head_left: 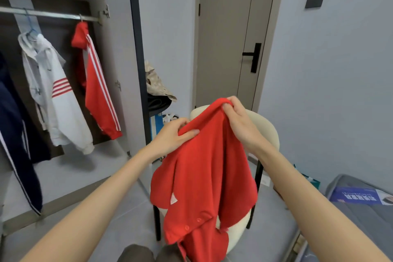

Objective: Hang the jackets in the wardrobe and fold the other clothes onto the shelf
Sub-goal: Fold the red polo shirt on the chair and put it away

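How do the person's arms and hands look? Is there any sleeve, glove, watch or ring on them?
Both forearms are bare up to the frame's edge: no sleeve shows on the left forearm or the right forearm. The left hand and the right hand wear no gloves. No watch, bracelet or ring is visible on either.

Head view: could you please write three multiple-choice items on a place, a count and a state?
1. Where does the red striped jacket hang? A) right end of the rail B) door handle C) chair back
2. How many garments visibly hang in the wardrobe? A) one B) three C) six
3. The red shirt is: A) folded on a shelf B) on the floor C) held up
1A, its hook sits there; 2B, navy jacket, white jacket and the red one; 3C, left hand and right hand both grip it.
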`<state>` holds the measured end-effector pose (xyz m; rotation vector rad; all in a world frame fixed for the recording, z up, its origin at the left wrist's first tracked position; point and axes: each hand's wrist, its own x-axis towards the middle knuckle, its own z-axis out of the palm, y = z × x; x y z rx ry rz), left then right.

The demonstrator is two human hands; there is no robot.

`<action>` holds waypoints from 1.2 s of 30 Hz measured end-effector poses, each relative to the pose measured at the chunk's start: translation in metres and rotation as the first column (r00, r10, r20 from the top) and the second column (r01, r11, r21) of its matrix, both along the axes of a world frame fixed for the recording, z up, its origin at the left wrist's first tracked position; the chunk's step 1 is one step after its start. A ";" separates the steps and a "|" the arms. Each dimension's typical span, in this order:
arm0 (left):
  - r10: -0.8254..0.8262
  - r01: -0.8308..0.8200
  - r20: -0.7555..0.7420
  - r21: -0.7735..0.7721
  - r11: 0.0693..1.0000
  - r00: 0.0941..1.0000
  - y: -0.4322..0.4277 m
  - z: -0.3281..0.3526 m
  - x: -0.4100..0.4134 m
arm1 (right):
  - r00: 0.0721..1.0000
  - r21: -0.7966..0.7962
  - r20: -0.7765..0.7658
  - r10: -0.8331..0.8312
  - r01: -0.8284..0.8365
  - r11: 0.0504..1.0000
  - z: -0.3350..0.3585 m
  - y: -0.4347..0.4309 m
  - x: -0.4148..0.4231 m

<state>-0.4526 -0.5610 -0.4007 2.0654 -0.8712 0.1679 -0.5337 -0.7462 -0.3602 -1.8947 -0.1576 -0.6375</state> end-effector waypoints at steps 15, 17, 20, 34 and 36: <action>0.095 -0.095 0.019 0.000 0.996 0.995 0.019 0.019 0.003 | 0.978 -0.138 -0.207 -0.030 0.002 0.990 -0.038 -0.012 -0.006; 0.042 -0.041 0.046 -0.005 0.999 0.998 0.003 0.031 -0.006 | 0.983 -0.267 -0.168 0.073 -0.116 0.957 -0.039 0.006 -0.009; 0.037 -0.035 0.126 -0.019 0.999 0.991 -0.011 0.041 -0.015 | 0.997 -0.317 -0.045 0.067 -0.078 0.945 -0.037 0.020 -0.012; -0.183 0.224 -0.510 0.020 0.974 0.841 0.008 -0.045 -0.018 | 0.997 0.337 -0.046 0.066 -0.047 0.940 0.006 0.012 -0.013; -0.186 0.199 -0.602 -0.044 0.979 0.777 -0.004 -0.049 -0.021 | 0.994 0.371 -0.088 0.071 -0.033 0.928 0.009 0.010 -0.014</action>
